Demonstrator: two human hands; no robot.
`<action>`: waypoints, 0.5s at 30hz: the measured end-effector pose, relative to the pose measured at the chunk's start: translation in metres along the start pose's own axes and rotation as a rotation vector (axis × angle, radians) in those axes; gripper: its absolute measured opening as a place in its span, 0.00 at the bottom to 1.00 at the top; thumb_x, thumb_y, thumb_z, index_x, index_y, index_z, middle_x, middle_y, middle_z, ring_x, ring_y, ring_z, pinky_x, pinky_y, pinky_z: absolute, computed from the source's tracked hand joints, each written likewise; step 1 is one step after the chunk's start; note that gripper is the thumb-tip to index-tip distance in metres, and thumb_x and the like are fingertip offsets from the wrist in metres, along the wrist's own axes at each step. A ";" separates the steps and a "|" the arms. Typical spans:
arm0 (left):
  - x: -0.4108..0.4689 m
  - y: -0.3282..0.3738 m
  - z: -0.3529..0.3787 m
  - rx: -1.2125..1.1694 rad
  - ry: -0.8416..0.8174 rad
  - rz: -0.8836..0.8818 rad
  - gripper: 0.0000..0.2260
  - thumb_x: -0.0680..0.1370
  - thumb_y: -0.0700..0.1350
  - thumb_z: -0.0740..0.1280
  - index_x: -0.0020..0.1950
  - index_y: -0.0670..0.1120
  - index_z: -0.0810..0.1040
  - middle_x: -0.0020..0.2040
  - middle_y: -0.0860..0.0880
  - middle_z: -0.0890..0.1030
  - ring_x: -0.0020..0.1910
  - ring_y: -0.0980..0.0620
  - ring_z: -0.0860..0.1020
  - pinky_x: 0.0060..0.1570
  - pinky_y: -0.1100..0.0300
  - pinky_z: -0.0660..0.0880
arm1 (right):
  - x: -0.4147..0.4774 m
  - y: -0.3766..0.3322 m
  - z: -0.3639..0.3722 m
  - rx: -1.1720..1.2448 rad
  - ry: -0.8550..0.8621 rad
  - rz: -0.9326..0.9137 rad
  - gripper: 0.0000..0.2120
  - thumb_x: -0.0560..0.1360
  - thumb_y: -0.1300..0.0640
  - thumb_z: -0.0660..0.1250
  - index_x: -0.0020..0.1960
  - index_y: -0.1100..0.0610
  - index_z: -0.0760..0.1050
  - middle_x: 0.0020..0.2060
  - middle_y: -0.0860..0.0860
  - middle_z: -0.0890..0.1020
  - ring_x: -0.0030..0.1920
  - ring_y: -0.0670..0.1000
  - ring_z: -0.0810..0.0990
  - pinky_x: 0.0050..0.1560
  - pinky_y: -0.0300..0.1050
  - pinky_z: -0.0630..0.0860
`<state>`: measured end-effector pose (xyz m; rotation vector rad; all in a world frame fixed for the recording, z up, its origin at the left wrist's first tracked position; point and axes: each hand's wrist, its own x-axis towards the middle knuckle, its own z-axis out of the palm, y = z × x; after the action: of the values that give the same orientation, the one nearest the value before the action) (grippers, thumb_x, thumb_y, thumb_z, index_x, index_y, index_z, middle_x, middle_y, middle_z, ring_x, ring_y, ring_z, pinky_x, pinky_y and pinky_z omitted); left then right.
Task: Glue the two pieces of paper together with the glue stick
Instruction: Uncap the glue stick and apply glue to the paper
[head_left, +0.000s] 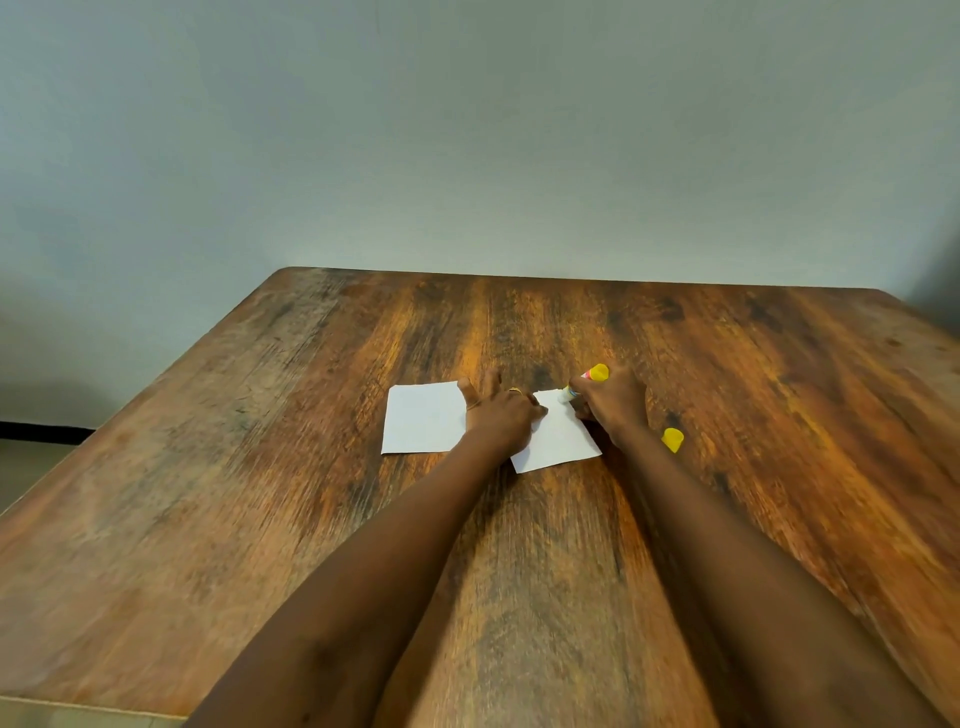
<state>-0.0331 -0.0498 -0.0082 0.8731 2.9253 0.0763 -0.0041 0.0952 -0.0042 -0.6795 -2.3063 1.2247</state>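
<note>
item 1: right-side white paper square (558, 441), flat and slightly turned on the brown wood-grain table top (260, 493), near its middle.

item 2: left-side white paper square (423, 418), flat, at 9 o'clock of item 1. whether the two edges touch is hidden under the left hand.

item 3: left hand (498, 415), palm down, fingers spread and mostly straight, gripping nothing. it presses on the 9 o'clock side of the right-side white paper square. thin ring (515, 389) on one finger.

item 4: right hand (613, 410), at 2 o'clock of that same square, fingers curled round a white glue stick (589, 375) with a red-and-blue label and a yellow end. the stick is tilted: the yellow end juts out of the grip toward 1 o'clock, and the working tip comes out toward 8 o'clock and meets the square's far corner.

item 5: small yellow plastic cap (672, 439), alone on the table at 4 o'clock of the right hand, apart from both squares.

item 6: plain grey-green wall (467, 130), beyond the table's 12 o'clock edge.
</note>
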 end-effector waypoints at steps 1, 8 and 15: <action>0.000 0.000 0.000 -0.012 0.001 -0.008 0.20 0.80 0.45 0.59 0.71 0.58 0.66 0.74 0.50 0.66 0.76 0.40 0.48 0.68 0.34 0.44 | -0.001 0.000 -0.001 0.002 -0.003 0.001 0.13 0.69 0.56 0.71 0.31 0.55 0.69 0.27 0.49 0.73 0.29 0.48 0.73 0.28 0.36 0.67; 0.002 0.000 0.001 -0.033 0.002 -0.023 0.19 0.80 0.47 0.59 0.71 0.57 0.67 0.75 0.50 0.64 0.76 0.41 0.47 0.69 0.32 0.43 | -0.013 0.001 -0.010 0.034 -0.013 -0.001 0.13 0.68 0.59 0.71 0.28 0.58 0.70 0.29 0.58 0.78 0.29 0.54 0.75 0.31 0.43 0.72; 0.000 0.002 0.001 -0.033 0.006 -0.030 0.19 0.80 0.47 0.58 0.72 0.56 0.66 0.75 0.49 0.62 0.76 0.41 0.46 0.68 0.31 0.40 | -0.028 0.002 -0.018 0.047 -0.010 0.037 0.10 0.67 0.59 0.70 0.32 0.65 0.76 0.27 0.59 0.77 0.28 0.53 0.74 0.28 0.40 0.66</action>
<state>-0.0320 -0.0485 -0.0086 0.8259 2.9331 0.1255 0.0286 0.0904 -0.0011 -0.7042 -2.2750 1.2977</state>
